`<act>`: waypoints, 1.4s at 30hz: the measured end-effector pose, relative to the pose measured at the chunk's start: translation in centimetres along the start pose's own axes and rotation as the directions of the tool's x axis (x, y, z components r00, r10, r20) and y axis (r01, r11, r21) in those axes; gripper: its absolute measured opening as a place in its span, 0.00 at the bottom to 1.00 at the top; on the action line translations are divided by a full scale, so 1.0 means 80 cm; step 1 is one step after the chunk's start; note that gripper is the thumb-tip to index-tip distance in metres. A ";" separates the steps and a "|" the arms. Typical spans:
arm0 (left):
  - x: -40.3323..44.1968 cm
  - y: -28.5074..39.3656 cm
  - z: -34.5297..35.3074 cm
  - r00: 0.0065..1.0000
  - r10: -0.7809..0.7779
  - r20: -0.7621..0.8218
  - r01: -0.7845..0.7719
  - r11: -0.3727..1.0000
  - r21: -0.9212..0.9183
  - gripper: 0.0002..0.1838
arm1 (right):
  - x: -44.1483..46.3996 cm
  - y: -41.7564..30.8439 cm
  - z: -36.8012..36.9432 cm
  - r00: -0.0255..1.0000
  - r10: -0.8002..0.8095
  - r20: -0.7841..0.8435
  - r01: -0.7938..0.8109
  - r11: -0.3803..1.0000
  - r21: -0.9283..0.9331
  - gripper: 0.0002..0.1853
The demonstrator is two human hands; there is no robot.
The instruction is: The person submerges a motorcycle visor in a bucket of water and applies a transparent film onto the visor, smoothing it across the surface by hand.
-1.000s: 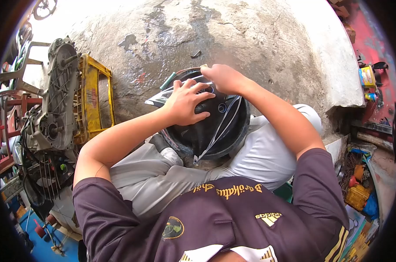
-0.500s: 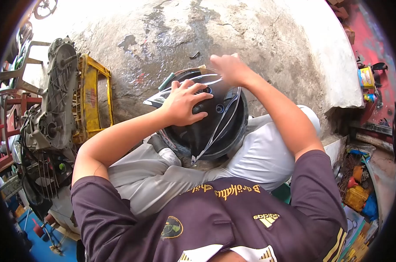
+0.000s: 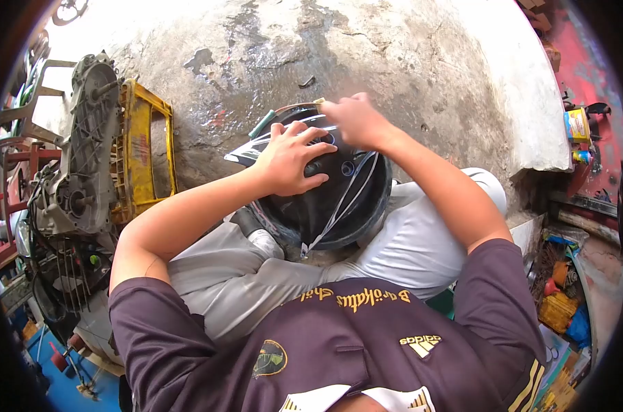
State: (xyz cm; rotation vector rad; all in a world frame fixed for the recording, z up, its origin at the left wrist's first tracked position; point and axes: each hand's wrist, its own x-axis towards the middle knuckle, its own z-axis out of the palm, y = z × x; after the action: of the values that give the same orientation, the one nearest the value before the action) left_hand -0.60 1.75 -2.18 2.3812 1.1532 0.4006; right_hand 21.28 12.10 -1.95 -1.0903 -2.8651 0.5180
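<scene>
A black panel with white stripes and pointed ends (image 3: 318, 220) lies over a round black basin (image 3: 377, 220) between the person's knees. My left hand (image 3: 291, 159) rests on the panel with its fingers spread. My right hand (image 3: 356, 122) is curled at the panel's far right side, partly blurred by motion. Whatever it holds, if anything, is hidden. Close to its knuckles, a small yellowish piece (image 3: 320, 101) shows at the basin's far rim. A teal strip or handle (image 3: 262, 125) lies at the rim on the left.
To the left stand a yellow crate (image 3: 141, 147) and a grey metal engine casing (image 3: 92, 137). The concrete floor (image 3: 256, 55) ahead is wet in patches, with a small dark piece (image 3: 307, 82) on it. A white block (image 3: 524, 89) and assorted parts line the right.
My right hand has moved slightly left and toward me, still curled. My left hand stays spread on the panel, which has barely shifted.
</scene>
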 end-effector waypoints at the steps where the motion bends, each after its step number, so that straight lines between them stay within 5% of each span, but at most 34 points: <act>1: 0.000 0.000 0.002 1.000 0.001 -0.001 -0.001 1.000 0.008 0.32 | 0.002 -0.007 0.004 0.993 -0.112 -0.028 0.111 0.993 -0.027 0.10; 3: 0.000 -0.001 0.001 1.000 0.008 -0.006 -0.008 1.000 0.009 0.32 | 0.009 -0.006 -0.010 0.990 0.049 0.132 -0.059 0.995 0.078 0.10; 6: 0.001 0.000 -0.001 1.000 0.009 -0.010 -0.009 1.000 0.007 0.32 | 0.013 0.018 -0.036 0.969 0.219 0.118 -0.208 0.973 -0.104 0.15; 10: 0.000 0.001 -0.002 1.000 0.001 -0.004 -0.001 1.000 0.001 0.32 | -0.002 0.005 -0.015 0.989 0.013 0.148 0.019 0.977 -0.213 0.18; 13: 0.001 0.001 -0.001 1.000 0.002 -0.004 -0.002 1.000 0.003 0.31 | 0.003 -0.020 -0.014 0.992 -0.069 0.102 0.074 0.996 -0.048 0.16; 14: 0.000 0.001 -0.001 1.000 0.007 -0.008 -0.007 1.000 0.002 0.31 | 0.006 -0.015 -0.021 0.993 -0.068 0.100 0.073 0.996 -0.046 0.16; 16: 0.000 0.001 -0.001 1.000 0.010 -0.007 -0.010 1.000 0.005 0.31 | 0.011 0.007 -0.033 0.973 0.181 0.142 -0.166 0.980 -0.112 0.14; 19: -0.001 0.000 -0.002 1.000 0.007 -0.015 -0.007 1.000 -0.001 0.31 | 0.001 0.025 -0.029 0.963 0.198 0.182 -0.153 0.960 -0.234 0.16; 23: 0.001 0.001 -0.001 1.000 -0.002 0.009 0.002 1.000 -0.004 0.31 | 0.000 -0.018 -0.012 0.992 -0.091 0.089 0.099 0.991 -0.089 0.17; 28: 0.000 0.000 -0.001 1.000 0.007 -0.007 -0.007 1.000 0.007 0.31 | 0.013 0.011 -0.039 0.960 0.229 0.163 -0.193 0.959 -0.209 0.21; 33: -0.001 0.000 -0.001 1.000 0.011 -0.011 -0.012 1.000 -0.014 0.31 | 0.002 -0.012 -0.015 0.996 -0.019 0.089 0.029 0.993 -0.112 0.22; 36: 0.000 0.001 -0.001 1.000 0.001 0.011 -0.001 1.000 -0.003 0.31 | 0.012 -0.013 -0.027 0.978 0.079 0.194 -0.071 0.996 -0.047 0.21; 39: 0.000 0.000 -0.002 1.000 0.005 -0.005 -0.005 1.000 -0.005 0.31 | 0.008 0.018 -0.033 0.975 0.145 0.168 -0.116 0.978 -0.171 0.20; 42: -0.001 -0.002 0.000 1.000 0.007 -0.016 -0.007 1.000 -0.005 0.31 | -0.001 0.015 -0.016 0.993 -0.026 0.114 0.061 0.947 -0.315 0.13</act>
State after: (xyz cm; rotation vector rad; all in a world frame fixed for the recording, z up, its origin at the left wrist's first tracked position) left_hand -0.75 1.76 -2.29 2.3824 1.1495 0.4250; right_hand 22.30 13.28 -1.12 -1.0602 -3.1391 0.1151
